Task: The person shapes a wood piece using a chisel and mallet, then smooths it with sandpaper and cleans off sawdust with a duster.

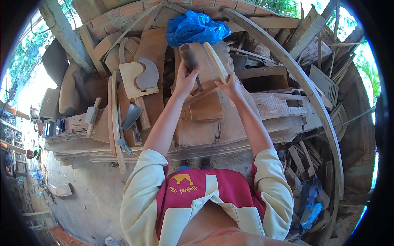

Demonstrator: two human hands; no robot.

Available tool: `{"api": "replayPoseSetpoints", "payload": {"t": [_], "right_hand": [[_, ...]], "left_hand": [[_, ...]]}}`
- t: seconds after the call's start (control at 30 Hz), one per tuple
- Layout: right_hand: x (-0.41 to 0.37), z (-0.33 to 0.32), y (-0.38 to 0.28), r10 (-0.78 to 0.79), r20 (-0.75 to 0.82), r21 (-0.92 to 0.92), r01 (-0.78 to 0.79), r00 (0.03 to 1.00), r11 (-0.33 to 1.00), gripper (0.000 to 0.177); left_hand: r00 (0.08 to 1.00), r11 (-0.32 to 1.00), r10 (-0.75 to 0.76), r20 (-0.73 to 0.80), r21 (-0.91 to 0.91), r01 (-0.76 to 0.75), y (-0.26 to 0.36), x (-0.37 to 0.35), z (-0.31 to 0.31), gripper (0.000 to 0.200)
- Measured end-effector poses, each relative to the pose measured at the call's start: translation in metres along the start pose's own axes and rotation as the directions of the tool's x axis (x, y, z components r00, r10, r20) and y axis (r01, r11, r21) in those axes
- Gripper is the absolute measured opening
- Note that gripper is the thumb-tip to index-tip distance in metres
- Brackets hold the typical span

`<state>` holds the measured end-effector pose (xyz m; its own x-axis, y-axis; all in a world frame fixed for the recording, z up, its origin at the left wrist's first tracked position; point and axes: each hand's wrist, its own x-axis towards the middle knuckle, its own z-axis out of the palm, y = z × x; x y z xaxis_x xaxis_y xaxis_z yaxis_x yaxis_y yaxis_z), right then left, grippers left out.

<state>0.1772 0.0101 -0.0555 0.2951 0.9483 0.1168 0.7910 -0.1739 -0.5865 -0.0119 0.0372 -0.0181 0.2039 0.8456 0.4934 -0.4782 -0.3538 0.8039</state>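
My left hand (186, 80) is closed round a tool with a thick, brown cylindrical wooden part (188, 56), blurred, standing above the fist. A thin dark shaft (199, 85) shows below the same hand. My right hand (232, 88) grips the lower end of a pale, slightly curved wooden strip (215, 60), which points away from me. Just under the hands, a reddish-brown wooden piece (199, 97) slants across a brown wooden block (206, 110). Both hands are over a stack of broad boards (195, 133).
A blue plastic bag (197, 28) lies at the far side. On the left are a pale board with a grey curved template (147, 74), a wide metal blade (131, 116) and long wooden strips (115, 123). A long curved beam (303, 78) arches down the right, beside scrap wood (301, 160).
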Motion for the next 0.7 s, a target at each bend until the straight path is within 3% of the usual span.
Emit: {"api": "replayPoseSetpoints", "payload": {"t": [0.1, 0.27, 0.4, 0.53, 0.7], "right_hand": [[0.000, 0.006, -0.003, 0.024, 0.041, 0.036, -0.026, 0.999, 0.999, 0.059], [-0.008, 0.010, 0.002, 0.064, 0.008, -0.055, -0.063, 0.998, 0.996, 0.059], [-0.014, 0.014, 0.004, 0.072, -0.041, -0.099, -0.075, 0.997, 0.992, 0.060], [-0.015, 0.010, -0.001, 0.109, 0.018, -0.102, -0.107, 0.994, 0.989, 0.060], [-0.016, 0.009, -0.001, 0.108, 0.023, -0.113, -0.105, 0.994, 0.988, 0.061]], "left_hand": [[0.998, 0.999, 0.021, -0.067, -0.043, -0.024, 0.002, -0.002, 0.002, 0.017], [0.996, 0.999, 0.029, -0.085, -0.016, -0.030, 0.000, -0.004, 0.003, 0.017], [0.996, 0.997, -0.068, 0.057, 0.046, 0.066, -0.001, 0.000, 0.007, 0.024], [0.959, 0.975, -0.168, 0.229, 0.179, 0.128, -0.007, 0.005, 0.012, 0.031], [0.963, 0.971, -0.188, 0.191, 0.183, 0.153, -0.007, 0.008, 0.014, 0.034]]}}
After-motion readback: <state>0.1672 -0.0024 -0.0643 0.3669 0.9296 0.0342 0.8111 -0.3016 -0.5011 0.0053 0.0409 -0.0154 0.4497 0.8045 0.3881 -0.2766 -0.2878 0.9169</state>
